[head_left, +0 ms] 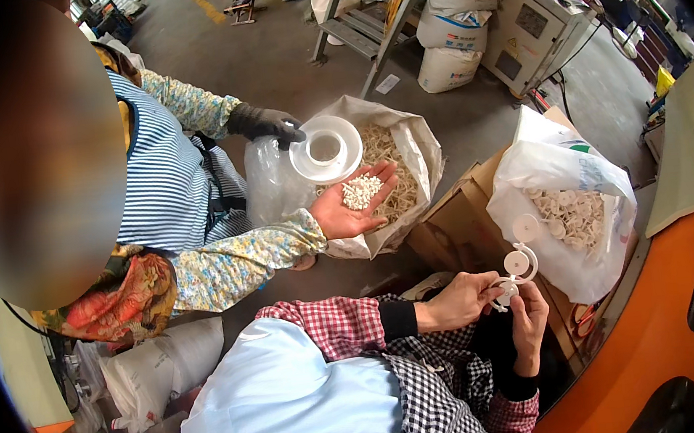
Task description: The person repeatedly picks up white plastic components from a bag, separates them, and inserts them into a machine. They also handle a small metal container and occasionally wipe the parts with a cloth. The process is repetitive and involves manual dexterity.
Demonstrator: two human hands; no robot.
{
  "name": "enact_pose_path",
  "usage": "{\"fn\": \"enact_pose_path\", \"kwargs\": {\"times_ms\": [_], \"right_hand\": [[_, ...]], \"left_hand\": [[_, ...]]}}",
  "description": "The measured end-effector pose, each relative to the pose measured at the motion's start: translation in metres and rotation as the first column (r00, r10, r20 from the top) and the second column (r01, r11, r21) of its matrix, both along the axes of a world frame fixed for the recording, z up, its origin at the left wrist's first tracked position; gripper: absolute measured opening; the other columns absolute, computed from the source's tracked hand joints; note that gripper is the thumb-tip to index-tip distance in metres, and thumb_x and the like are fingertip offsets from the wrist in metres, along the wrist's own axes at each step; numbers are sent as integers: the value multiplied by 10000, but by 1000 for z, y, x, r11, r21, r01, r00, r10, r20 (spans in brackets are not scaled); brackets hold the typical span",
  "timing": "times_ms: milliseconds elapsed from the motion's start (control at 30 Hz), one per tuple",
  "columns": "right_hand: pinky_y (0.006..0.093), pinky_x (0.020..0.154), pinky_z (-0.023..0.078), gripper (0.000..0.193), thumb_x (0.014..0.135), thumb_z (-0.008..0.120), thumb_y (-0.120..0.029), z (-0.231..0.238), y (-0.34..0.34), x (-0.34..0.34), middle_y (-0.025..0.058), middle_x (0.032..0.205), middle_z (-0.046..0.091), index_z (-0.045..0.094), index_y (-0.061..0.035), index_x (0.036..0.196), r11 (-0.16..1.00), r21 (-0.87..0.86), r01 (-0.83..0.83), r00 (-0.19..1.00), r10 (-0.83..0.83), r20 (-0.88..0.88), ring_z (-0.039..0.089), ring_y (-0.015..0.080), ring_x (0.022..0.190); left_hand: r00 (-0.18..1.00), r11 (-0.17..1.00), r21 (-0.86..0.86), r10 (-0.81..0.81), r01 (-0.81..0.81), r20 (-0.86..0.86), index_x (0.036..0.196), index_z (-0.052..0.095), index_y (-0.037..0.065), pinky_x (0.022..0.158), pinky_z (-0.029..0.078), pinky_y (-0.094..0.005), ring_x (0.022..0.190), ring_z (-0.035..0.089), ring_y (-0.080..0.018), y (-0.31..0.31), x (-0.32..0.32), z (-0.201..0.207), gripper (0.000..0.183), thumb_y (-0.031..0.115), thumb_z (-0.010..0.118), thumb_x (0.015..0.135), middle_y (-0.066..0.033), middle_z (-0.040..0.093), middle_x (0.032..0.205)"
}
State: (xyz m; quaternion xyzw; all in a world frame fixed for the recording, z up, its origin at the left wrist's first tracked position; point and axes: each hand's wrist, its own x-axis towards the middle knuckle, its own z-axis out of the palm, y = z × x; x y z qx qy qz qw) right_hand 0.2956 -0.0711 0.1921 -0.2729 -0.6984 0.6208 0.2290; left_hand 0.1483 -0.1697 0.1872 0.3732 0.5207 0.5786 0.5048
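Observation:
My left hand (460,299) pinches a white plastic molded part (521,262) from one side. My right hand (530,321) grips its lower end from the other side, fingers closed. The part has round discs and thin curved arms. Just beyond it stands a white sack (556,152) with similar white plastic pieces (571,214) inside. To the left, a co-worker's bare hand (339,219) lies palm up under a heap of small white pellets (361,190). The co-worker's gloved hand (263,124) holds a white round plastic dish with a raised ring (325,149).
A large woven sack (420,145) of pale plastic scraps stands beside the co-worker. Cardboard (457,222) lies between the sacks. Red-handled scissors (584,320) rest near the orange machine (653,311) on my right. Farther back are a metal step ladder (366,33), stacked bags (452,28) and a control cabinet (526,28).

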Motion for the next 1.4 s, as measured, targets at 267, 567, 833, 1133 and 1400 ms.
{"fn": "enact_pose_path", "kwargs": {"times_ms": [267, 567, 833, 1133, 1400], "right_hand": [[247, 682, 454, 226, 836, 600, -63, 20, -6, 6, 79, 843, 598, 507, 13, 1028, 965, 260, 38, 999, -45, 19, 568, 125, 736], [207, 573, 418, 226, 761, 693, -52, 11, -2, 9, 61, 762, 548, 503, -5, 875, 948, 311, 64, 995, -38, -87, 513, 103, 605], [165, 427, 366, 86, 908, 506, -54, 9, -13, 13, 6, 640, 538, 564, 9, 902, 970, -171, 173, 984, -164, 62, 511, 54, 510], [219, 587, 490, 335, 813, 576, 40, 9, -16, 28, 46, 875, 550, 561, 26, 1147, 992, 121, 38, 996, -48, 80, 585, 107, 687], [218, 434, 403, 249, 946, 424, -123, -9, -22, 23, 60, 609, 546, 557, 27, 798, 912, 362, 193, 966, -241, 92, 528, 98, 471]], "left_hand": [[895, 962, -55, -226, 266, 386, 887, 528, 45, 412, 359, -175, 452, 490, -46, 5, -5, -3, 231, 259, 468, 951, 3, 547, 603], [881, 926, -116, -296, 359, 370, 863, 535, 43, 443, 360, -181, 492, 467, -36, 13, -7, 0, 226, 249, 485, 941, 4, 532, 615], [966, 984, -82, -137, 158, 222, 826, 513, 42, 435, 366, -190, 479, 467, -47, 14, 3, -9, 225, 215, 453, 957, -4, 529, 612], [877, 963, -163, -116, 214, 466, 825, 528, 46, 384, 338, -169, 409, 457, -50, 16, 3, -13, 228, 227, 467, 950, -15, 543, 587], [850, 945, -167, -164, 281, 500, 842, 520, 47, 385, 332, -164, 428, 463, -43, 21, 5, -14, 213, 221, 463, 951, -13, 539, 601]]}}
